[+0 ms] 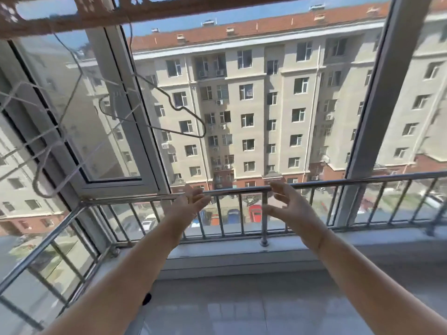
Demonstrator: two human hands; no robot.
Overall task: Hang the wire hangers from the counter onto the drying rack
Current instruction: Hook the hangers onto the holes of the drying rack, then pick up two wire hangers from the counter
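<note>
A dark wire hanger [183,110] hangs by its hook from the perforated brown drying rack bar [169,10] along the top of the view. Further left, pale wire hangers [46,163] hang overlapped in front of the open window pane. My left hand [191,201] and my right hand [287,204] are both stretched forward in front of the steel railing, fingers loose and spread, holding nothing. Both hands are well below the hangers.
A steel railing [338,182] runs across the window at hand height and turns toward me on the left. An open window sash [116,117] angles inward at the left. A grey counter [242,298] lies beneath my arms. A thick white frame post [377,112] stands at the right.
</note>
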